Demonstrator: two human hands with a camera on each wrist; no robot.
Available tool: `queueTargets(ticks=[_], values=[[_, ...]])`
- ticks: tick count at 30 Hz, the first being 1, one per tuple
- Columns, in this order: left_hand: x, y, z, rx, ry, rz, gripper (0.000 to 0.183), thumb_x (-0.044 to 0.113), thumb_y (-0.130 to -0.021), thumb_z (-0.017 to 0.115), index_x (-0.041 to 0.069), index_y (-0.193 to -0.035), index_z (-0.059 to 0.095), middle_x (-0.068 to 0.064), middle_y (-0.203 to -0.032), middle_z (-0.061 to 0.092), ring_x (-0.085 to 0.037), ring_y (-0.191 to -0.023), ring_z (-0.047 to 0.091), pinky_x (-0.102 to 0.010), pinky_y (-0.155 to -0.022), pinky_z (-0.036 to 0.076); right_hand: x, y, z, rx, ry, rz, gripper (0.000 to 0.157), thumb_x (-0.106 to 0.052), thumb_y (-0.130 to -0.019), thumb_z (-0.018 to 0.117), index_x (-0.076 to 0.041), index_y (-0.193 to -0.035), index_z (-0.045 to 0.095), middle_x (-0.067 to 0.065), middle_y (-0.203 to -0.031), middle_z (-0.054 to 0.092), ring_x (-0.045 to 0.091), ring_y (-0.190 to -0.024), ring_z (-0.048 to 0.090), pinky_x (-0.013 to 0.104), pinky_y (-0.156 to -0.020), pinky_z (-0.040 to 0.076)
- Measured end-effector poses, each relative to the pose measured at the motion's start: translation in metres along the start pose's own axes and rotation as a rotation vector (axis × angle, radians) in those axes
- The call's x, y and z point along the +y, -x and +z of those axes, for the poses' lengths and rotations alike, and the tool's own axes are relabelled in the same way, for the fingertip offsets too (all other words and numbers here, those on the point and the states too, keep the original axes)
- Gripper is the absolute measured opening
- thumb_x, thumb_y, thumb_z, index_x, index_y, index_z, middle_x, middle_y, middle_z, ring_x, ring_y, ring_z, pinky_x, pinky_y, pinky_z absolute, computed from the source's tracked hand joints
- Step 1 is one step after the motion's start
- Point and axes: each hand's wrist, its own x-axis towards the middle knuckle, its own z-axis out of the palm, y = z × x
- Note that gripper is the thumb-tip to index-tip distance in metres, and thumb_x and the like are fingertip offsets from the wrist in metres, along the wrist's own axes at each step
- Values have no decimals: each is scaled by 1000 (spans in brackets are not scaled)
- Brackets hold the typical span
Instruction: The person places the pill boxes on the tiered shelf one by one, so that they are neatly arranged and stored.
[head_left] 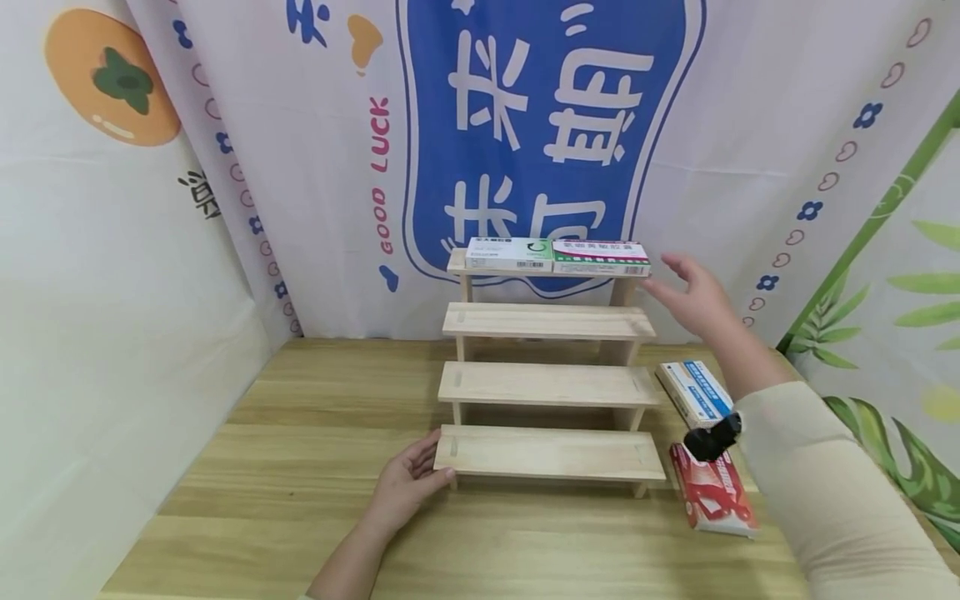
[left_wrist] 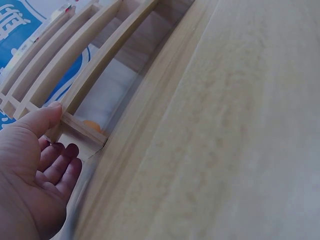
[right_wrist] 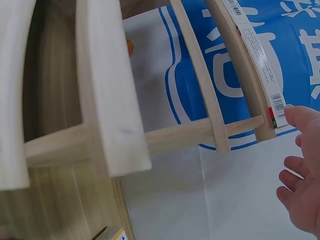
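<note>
A wooden four-step display rack (head_left: 551,454) stands on the table. My left hand (head_left: 408,487) grips the left end of its lowest step, thumb on the edge and fingers curled beneath, as the left wrist view shows. Two medicine boxes lie end to end on the top step: a white and green box (head_left: 510,254) at left and a white, pink and green box (head_left: 600,258) at right. Beside that right box is my right hand (head_left: 693,296), fingers loosely spread and holding nothing. In the right wrist view the thumb (right_wrist: 300,117) is at the box's end; whether it touches cannot be told.
Right of the rack, a blue and white box (head_left: 693,387) and a red box (head_left: 712,492) lie on the wooden table (head_left: 315,467), partly under my right forearm. A printed cloth (head_left: 337,167) hangs close behind the rack, with more cloth on both sides.
</note>
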Motion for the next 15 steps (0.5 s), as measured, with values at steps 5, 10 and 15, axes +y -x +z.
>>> queueTargets(ticks=[5, 10, 15], values=[[0, -1, 0, 5, 6, -7, 69, 11, -83, 77, -4, -142, 44, -23, -143, 51, -37, -132, 52, -37, -109, 47, 18, 21, -4, -42, 21, -11, 82, -56, -96, 49, -9, -156, 19, 23, -162, 14, 50, -146, 17, 70, -115, 21], [0, -2, -1, 10, 6, -2, 69, 11, -83, 77, -4, -142, 44, -22, -144, 51, -36, -132, 52, -37, -109, 47, 46, 51, -6, -64, 47, -27, 83, -55, -97, 49, -6, -156, 18, 30, -160, 14, 56, -142, 18, 74, -111, 23], [-1, -1, -1, 2, 7, 1, 69, 11, -83, 76, -4, -143, 44, -21, -146, 49, -36, -132, 51, -36, -109, 47, 77, 83, -4, -43, 102, -39, 80, -49, -99, 51, 1, -153, 21, 35, -155, 20, 59, -137, 22, 77, -105, 26]])
